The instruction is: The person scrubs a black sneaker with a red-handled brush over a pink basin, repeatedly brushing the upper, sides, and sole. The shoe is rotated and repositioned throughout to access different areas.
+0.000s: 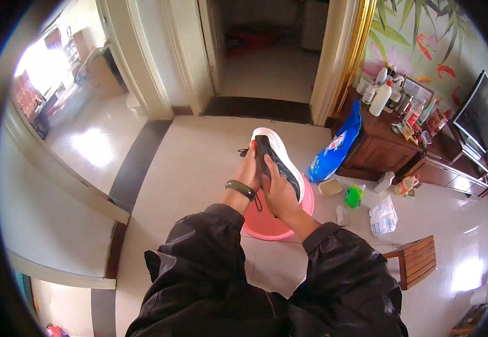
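Note:
A sneaker (280,147) with a white sole and a dark upper is held up in front of me, partly over a pink plastic basin (269,227) on the floor. My left hand (248,170), with a dark bangle at the wrist, grips its left side. My right hand (279,189) closes on its lower part. Between my fingers lies a dark oblong piece (263,147); whether it is separate from the sneaker I cannot tell. A dark loop hangs below my hands, and a lace end shows at the left. My palms and the basin's far left side are hidden.
Right of the basin lie a blue plastic bag (338,147), a soap-like block (330,188), a green item (354,196), a white printed packet (383,217) and bottles. A wooden stool (418,261) stands nearer me. Bottles crowd the brown cabinet (378,153); a doorway opens ahead.

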A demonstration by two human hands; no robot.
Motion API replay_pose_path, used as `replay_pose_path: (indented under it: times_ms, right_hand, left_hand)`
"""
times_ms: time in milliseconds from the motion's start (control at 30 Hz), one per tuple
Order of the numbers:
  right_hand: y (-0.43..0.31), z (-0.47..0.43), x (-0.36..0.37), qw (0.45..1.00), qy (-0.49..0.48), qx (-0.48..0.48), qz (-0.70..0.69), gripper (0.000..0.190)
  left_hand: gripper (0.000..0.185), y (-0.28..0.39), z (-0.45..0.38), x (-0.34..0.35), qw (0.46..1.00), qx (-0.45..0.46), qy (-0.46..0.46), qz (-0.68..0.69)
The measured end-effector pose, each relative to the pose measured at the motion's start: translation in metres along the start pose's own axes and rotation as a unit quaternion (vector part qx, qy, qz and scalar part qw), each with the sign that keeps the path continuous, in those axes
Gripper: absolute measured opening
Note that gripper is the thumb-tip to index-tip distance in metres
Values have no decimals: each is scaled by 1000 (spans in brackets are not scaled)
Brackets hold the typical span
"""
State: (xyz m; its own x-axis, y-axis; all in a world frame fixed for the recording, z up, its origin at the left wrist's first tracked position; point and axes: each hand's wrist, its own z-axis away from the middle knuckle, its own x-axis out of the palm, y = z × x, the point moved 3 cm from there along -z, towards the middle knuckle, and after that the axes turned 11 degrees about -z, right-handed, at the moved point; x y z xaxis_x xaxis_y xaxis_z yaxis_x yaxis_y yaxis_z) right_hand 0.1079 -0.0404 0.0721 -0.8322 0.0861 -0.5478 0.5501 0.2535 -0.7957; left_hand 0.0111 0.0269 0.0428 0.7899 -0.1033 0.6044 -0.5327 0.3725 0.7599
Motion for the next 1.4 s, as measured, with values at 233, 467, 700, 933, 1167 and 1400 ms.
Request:
replay_pose_path:
  times_ms: [233, 467, 700, 933, 1167, 1400]
  right_hand:
    - [-8, 2, -19, 990, 134, 29, -39, 46]
    - [-1, -1, -16, 997, 72, 10, 7, 49]
    - [-2, 13, -8, 999, 4, -41, 23, 51]
    - [-6, 26, -17, 995, 45, -64, 64, 49]
    - [6, -17, -58, 995, 59, 35, 68, 47]
    - [-3, 30, -28, 996, -15, 8, 87, 51]
  left_hand:
    - [50, 0, 3, 3, 999, -40, -21, -5]
    - [51, 11, 11, 10, 998, -9, 10, -68]
    - [70, 12, 9, 8, 995, 25, 41, -85]
    - [82, 16, -7, -6, 981, 18, -92, -170]
    - [94, -27, -13, 5, 938, 38, -146, -313]
    - [75, 14, -21, -15, 976, 100, 19, -194]
